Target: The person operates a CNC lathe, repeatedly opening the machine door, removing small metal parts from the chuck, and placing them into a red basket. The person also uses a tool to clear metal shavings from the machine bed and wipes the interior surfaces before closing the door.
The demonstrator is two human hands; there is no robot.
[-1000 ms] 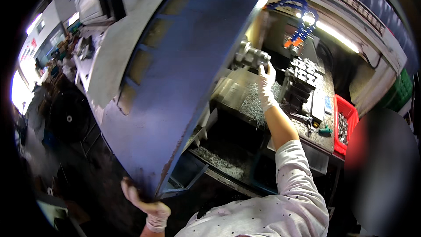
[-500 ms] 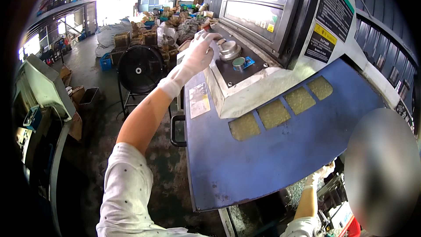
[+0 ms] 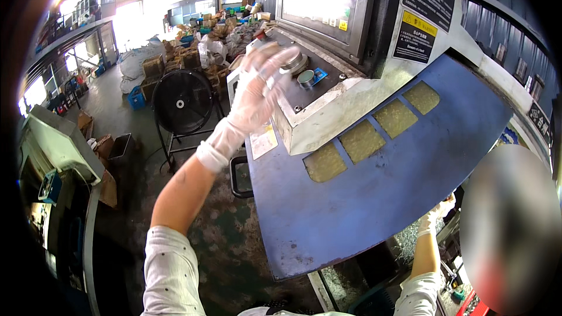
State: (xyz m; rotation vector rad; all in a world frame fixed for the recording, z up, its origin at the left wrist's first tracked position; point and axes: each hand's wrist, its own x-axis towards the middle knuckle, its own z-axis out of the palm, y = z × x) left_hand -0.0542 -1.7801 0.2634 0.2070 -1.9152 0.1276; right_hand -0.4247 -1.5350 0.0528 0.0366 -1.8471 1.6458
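Note:
My left hand (image 3: pixel 263 82), in a pale glove and blurred, is raised with fingers apart over the machine's dark control panel (image 3: pixel 322 93), near its round knobs (image 3: pixel 305 79). The blue door (image 3: pixel 363 199) with four yellowish windows (image 3: pixel 357 140) lies below and right of it. My right hand (image 3: pixel 439 210), also gloved, is at the door's right edge over the machine's interior (image 3: pixel 410 237), its fingers closed on something I cannot make out, partly hidden.
A black floor fan (image 3: pixel 181 104) stands left of the machine, with piled cartons and bags (image 3: pixel 193 41) behind. A pale machine housing (image 3: pixel 58 140) is at far left. A red basket (image 3: pixel 468 304) is at bottom right.
The view has swung left. My left hand rose from the door's lower edge to the panel, then pulled slightly back with fingers spreading. My right hand stayed by the machine's interior.

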